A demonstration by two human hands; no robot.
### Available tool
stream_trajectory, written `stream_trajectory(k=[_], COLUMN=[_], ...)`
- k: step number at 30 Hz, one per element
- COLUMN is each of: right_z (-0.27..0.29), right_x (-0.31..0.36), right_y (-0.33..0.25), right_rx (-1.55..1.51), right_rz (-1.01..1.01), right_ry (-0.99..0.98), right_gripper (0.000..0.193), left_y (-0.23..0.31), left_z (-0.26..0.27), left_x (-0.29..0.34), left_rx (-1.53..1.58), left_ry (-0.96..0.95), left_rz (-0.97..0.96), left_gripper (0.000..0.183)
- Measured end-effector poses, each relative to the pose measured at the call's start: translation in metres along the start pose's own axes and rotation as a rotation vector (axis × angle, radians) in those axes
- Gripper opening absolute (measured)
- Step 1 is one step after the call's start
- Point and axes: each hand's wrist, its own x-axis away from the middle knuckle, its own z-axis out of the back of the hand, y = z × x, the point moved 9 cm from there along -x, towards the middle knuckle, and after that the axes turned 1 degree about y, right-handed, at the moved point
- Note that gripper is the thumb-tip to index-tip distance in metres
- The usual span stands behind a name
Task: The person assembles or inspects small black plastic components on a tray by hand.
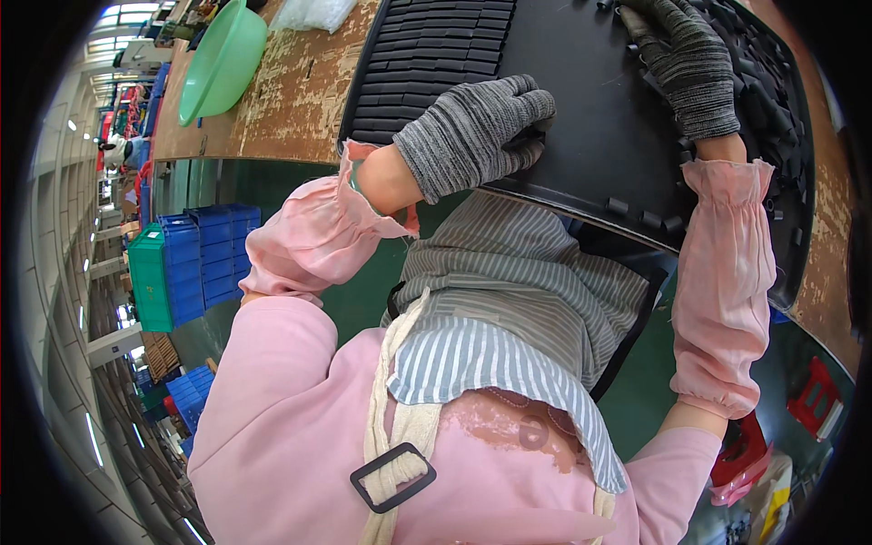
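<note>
My left hand (477,136), in a grey-and-black striped knit glove, hovers over the near edge of a large black tray (581,118). Its fingers curl in toward the thumb, and whatever they hold, if anything, is hidden. To its upper left, short black tubes (427,54) lie packed in neat rows. My right hand (686,68), gloved alike, reaches over the tray's right part with fingers stretched toward the top edge, where the picture cuts them off. Beside it lies a jumbled heap of black tubes (763,104). A few loose tubes (650,220) sit along the tray's near rim.
The tray rests on a worn wooden table (300,100). A light green basin (222,64) stands at the far left, near a clear plastic bag (313,11). Blue crates (209,259) and a green crate (151,277) are stacked on the left. A red stool (815,400) is at the lower right.
</note>
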Motion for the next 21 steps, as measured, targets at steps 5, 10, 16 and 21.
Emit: stream_trajectory(k=[5,10,16,21], right_z=[-0.001,-0.003,-0.003,0.0], right_x=[0.001,0.002,0.002,0.001], right_y=[-0.001,0.001,0.003,0.004], right_rx=[0.007,-0.01,0.021,0.089], right_rz=[0.019,0.039,0.018,0.047], right_ry=[-0.02,-0.013,-0.002,0.018], right_gripper=[0.009,0.009,0.009,0.009], left_y=[0.0,0.001,-0.009,-0.001], left_z=[-0.001,-0.002,0.003,0.003], left_x=[0.003,0.004,0.003,0.014], left_rx=[0.006,0.019,0.186,0.274], left_ry=[0.013,0.015,0.047,-0.06], left_rz=[-0.075,-0.105,0.045,-0.102], left_gripper=[0.017,0.016,0.018,0.02])
